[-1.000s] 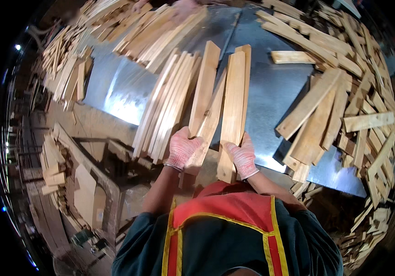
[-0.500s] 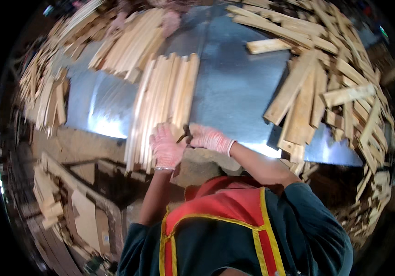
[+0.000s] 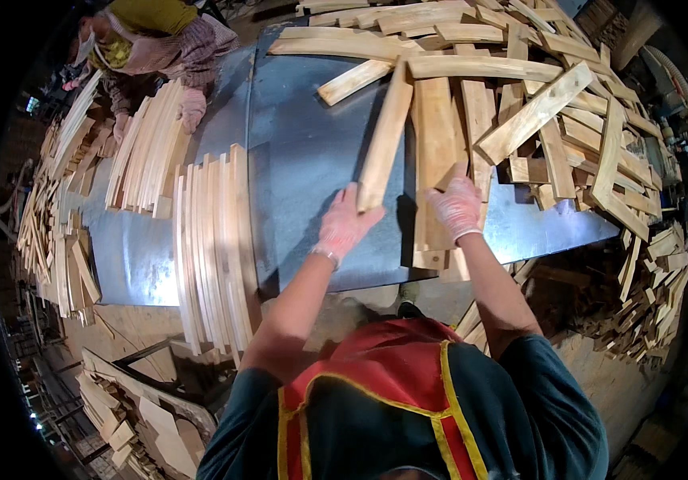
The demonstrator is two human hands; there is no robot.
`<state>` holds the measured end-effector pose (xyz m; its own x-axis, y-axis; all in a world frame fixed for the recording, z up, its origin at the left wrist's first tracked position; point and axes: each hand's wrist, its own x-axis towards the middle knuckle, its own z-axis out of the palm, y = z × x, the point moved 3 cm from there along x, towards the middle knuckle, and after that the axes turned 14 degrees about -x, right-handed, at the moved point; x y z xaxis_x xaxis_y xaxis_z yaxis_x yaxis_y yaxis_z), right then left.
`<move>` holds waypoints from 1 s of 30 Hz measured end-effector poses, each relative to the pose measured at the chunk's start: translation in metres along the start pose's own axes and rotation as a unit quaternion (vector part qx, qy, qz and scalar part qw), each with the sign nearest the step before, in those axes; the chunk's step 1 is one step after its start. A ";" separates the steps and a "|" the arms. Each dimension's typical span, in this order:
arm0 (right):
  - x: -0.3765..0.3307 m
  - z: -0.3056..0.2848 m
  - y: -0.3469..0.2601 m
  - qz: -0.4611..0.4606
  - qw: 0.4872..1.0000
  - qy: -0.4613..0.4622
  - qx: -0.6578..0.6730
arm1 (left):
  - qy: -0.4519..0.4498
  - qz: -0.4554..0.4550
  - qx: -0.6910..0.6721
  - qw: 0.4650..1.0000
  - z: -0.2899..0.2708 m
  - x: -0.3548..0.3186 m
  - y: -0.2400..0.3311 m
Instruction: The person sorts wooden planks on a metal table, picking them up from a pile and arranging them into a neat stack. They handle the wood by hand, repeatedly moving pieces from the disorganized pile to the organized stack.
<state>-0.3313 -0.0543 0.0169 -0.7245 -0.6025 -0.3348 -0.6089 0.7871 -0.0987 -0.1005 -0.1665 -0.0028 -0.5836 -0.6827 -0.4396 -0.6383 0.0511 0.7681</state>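
My left hand [image 3: 344, 228], in a pinkish-white knit glove, is closed round the near end of a pale wooden board [image 3: 384, 140], which tilts up and away over the metal table. To its right, my right hand [image 3: 456, 210], gloved alike, grips a wider wooden board [image 3: 433, 136] near its close end, thumb on top. Other boards lie beneath and beside that one; the fingers on its far side are partly hidden. Left of my arms a row of narrow wooden strips [image 3: 212, 248] stands side by side, overhanging the table's near edge.
A large heap of loose boards [image 3: 532, 140] covers the right and far side of the metal table [image 3: 304, 160]. Across at far left, another person's gloved hand [image 3: 192, 110] is on a second row of strips [image 3: 148, 152]. A wooden bin [image 3: 148, 384] stands low at left.
Both my hands have moved right, from the strip row to the heaped boards. A dark object at my right hand earlier is no longer seen there. My view has swung right.
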 end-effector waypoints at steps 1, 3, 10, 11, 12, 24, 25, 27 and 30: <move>0.004 0.011 -0.001 -0.046 0.997 0.009 0.055 | 0.056 -0.019 -0.059 0.996 0.022 0.019 -0.003; -0.020 0.017 -0.017 -0.162 0.984 0.053 0.046 | 0.070 -0.025 -0.241 0.968 0.050 0.057 -0.030; -0.080 0.033 -0.050 -0.325 0.927 -0.115 0.147 | -0.052 -0.179 -0.596 0.781 0.044 -0.014 0.005; -0.076 0.037 -0.056 -0.329 0.877 -0.243 0.252 | -0.079 -0.135 -0.621 0.768 0.042 -0.020 -0.007; -0.074 0.028 -0.053 -0.331 0.898 -0.163 0.241 | -0.106 -0.089 -0.645 0.751 0.045 -0.021 -0.033; -0.057 0.082 -0.040 -0.095 0.852 -0.012 0.515 | -0.145 -0.159 -0.691 0.690 0.055 -0.048 -0.072; -0.071 0.084 -0.053 -0.049 0.696 -0.113 0.707 | -0.145 -0.160 -0.712 0.668 0.051 -0.062 -0.086; -0.079 0.106 -0.062 -0.025 0.619 -0.259 0.741 | -0.153 -0.160 -0.750 0.623 0.040 -0.090 -0.102; -0.114 0.101 -0.096 0.027 0.480 -0.458 0.747 | -0.088 -0.209 -0.752 0.619 0.039 -0.119 -0.136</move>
<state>-0.1577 -0.0472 -0.0299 0.1371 -0.8036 -0.5792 0.8112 0.4266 -0.3999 0.0361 -0.0633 -0.0732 -0.6557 -0.3095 -0.6886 0.3593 -0.9301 0.0760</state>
